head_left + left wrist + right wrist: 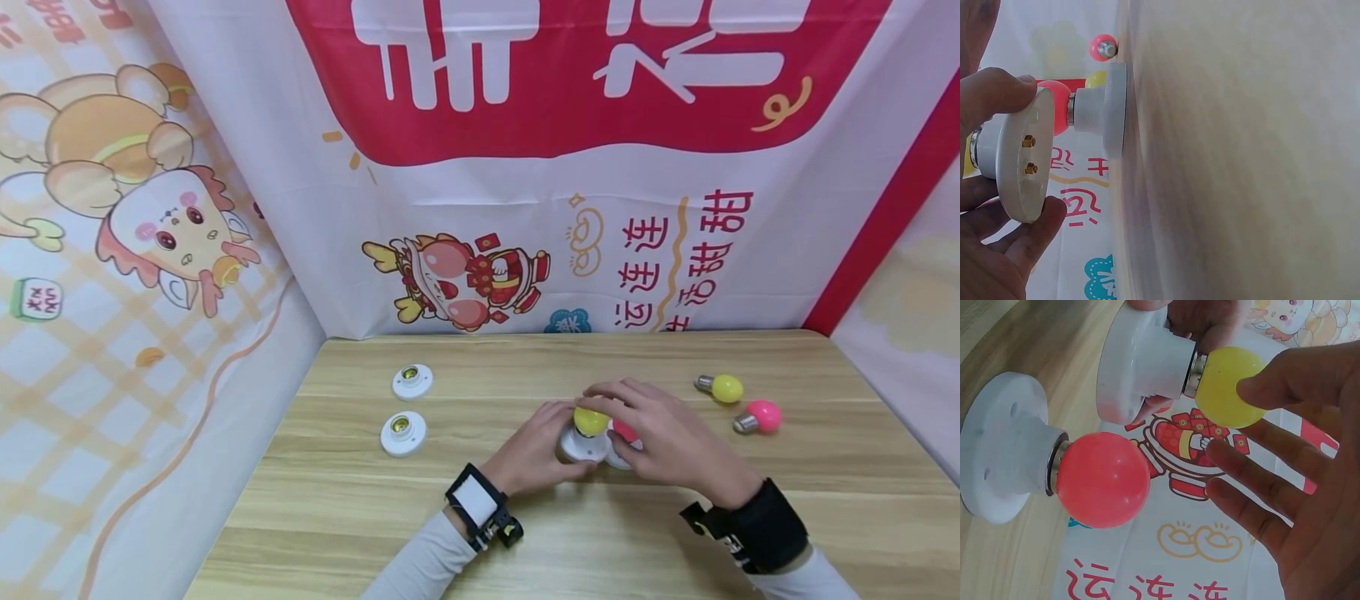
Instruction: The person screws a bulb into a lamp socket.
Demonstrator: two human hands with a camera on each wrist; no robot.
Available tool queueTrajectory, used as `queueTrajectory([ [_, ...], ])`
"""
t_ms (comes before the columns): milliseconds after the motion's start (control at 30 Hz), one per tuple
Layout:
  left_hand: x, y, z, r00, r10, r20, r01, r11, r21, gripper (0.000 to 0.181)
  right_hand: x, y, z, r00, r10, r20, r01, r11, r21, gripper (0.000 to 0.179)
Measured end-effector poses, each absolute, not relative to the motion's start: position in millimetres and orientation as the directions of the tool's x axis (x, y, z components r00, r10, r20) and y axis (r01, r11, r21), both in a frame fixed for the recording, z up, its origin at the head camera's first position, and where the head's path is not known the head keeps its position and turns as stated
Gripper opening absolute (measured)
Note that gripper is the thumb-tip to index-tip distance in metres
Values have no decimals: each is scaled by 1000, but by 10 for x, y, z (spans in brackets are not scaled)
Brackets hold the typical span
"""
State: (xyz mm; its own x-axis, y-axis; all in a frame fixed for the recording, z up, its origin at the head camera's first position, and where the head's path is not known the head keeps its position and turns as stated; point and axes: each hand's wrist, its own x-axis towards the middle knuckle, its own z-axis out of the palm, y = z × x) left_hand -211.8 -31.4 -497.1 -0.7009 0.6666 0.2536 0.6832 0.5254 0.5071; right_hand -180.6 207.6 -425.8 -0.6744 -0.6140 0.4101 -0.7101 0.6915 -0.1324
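Note:
My left hand (536, 450) grips a white round lamp holder (1022, 187) by its rim, thumb on one side and fingers on the other. Two brass screws show on its underside, which is lifted off the table. A yellow light bulb (1229, 387) sits in this holder, its metal collar partly showing at the socket. My right hand (660, 429) pinches the yellow bulb between thumb and index finger, the other fingers spread out beside it. Close by, a second white holder (997, 450) stands on the table with a pinkish-red bulb (1104, 480) in its socket.
On the wooden table (360, 533), two bare white lamp holders, one farther back (412, 382) and one nearer (403, 434), stand at the left. A loose yellow bulb (727, 388) and a loose pink bulb (765, 416) lie at the right. A printed cloth (480, 192) hangs behind.

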Motion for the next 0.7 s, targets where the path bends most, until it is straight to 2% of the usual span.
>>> queueTrajectory([
  [700,-2122,-310,-4969,-689,672,270,695,510,506,78,-1800,2033,-4286,-706,-545,452,-662,735,-147,49],
])
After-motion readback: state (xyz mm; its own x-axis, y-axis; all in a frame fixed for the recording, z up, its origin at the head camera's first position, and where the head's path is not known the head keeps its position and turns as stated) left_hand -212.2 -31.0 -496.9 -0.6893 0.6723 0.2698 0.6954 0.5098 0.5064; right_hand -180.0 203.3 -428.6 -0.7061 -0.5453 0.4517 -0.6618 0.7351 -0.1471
